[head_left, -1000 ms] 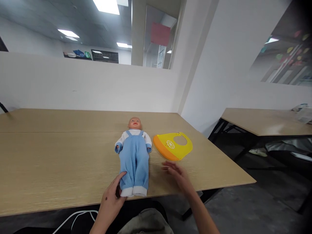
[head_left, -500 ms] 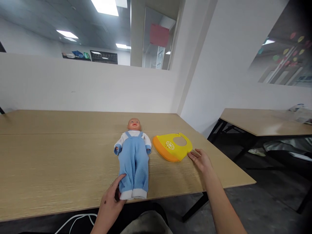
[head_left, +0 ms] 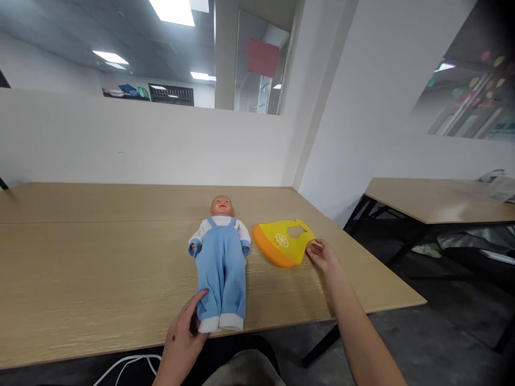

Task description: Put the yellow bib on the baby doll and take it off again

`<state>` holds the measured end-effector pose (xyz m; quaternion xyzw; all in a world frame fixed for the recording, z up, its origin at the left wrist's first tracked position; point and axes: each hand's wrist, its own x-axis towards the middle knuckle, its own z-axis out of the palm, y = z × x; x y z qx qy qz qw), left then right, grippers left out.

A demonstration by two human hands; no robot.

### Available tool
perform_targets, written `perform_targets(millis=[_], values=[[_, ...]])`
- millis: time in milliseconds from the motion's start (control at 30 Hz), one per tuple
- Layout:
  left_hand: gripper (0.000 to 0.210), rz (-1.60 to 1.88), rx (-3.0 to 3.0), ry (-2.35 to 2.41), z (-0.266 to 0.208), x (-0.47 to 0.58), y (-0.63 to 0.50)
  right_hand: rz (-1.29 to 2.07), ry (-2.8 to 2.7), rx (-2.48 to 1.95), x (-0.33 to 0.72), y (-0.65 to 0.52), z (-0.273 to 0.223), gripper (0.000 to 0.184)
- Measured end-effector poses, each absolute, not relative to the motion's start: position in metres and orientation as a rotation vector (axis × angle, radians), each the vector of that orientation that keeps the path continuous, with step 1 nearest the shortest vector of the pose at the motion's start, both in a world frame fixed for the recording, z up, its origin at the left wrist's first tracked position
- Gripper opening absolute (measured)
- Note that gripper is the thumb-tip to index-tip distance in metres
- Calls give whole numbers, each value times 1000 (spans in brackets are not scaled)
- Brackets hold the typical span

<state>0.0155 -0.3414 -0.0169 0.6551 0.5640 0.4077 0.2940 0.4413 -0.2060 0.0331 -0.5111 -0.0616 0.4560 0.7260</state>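
A baby doll [head_left: 220,268] in a white top and light blue overalls lies on its back on the wooden table [head_left: 100,279], feet toward me. Beside its lower leg is my left hand [head_left: 185,332], fingers apart, one fingertip resting on the blue trouser leg; some of its fingers are hidden. Right of the doll lies a yellow bib [head_left: 293,249] with an orange pocket edge and a white citrus-slice print. My right hand [head_left: 321,254] pinches the bib's right edge. That side is bent up a little, and the neck opening looks narrowed.
The table's front edge runs just below the doll's feet. White cables [head_left: 131,362] hang under it on the left. A white wall [head_left: 161,145] with a window stands behind. Another table [head_left: 434,201] is off to the right.
My right hand has moved slightly left and closed on the bib's edge, and that edge has lifted and folded inward. The doll and my left hand stay in place.
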Motion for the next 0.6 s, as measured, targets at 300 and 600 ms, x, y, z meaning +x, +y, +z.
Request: perform_targets(millis=[300, 600], values=[[58, 1065, 1756, 1490, -17, 13, -342, 1104, -188, -1207, 424, -175, 38, 10], [56, 1090, 1768, 1473, -14, 16, -341, 1222, -458, -1009, 391, -174, 87, 15]])
